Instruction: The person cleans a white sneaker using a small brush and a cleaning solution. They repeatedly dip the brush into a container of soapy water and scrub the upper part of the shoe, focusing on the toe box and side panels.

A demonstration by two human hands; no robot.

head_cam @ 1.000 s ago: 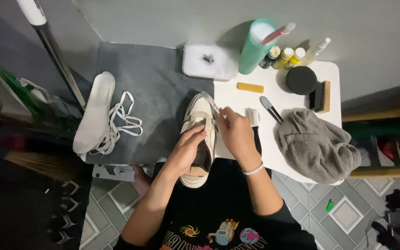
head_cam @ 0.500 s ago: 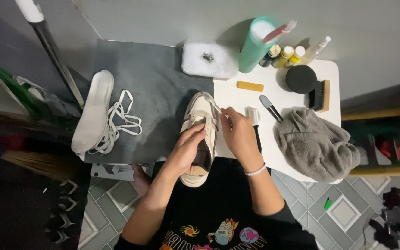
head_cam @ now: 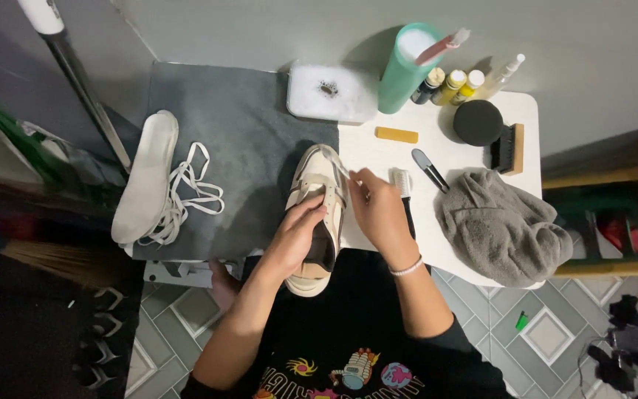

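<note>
- Our left hand point(head_cam: 295, 235) grips the beige sneaker point(head_cam: 317, 214) by its side.
- Our right hand point(head_cam: 378, 210) pinches a small brush point(head_cam: 340, 168) against the toe.
- A grey towel point(head_cam: 502, 226) lies on the white surface point(head_cam: 378, 151).

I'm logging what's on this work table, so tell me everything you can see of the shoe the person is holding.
The shoe is a cream and beige low sneaker with darker trim, seemingly leather, its dark opening facing up. It has no laces. It lies toe away from the person, partly on the grey mat, heel past the table's near edge. The left hand grips its middle; the right hand pinches something thin and pale at its toe side, too small to identify.
</note>
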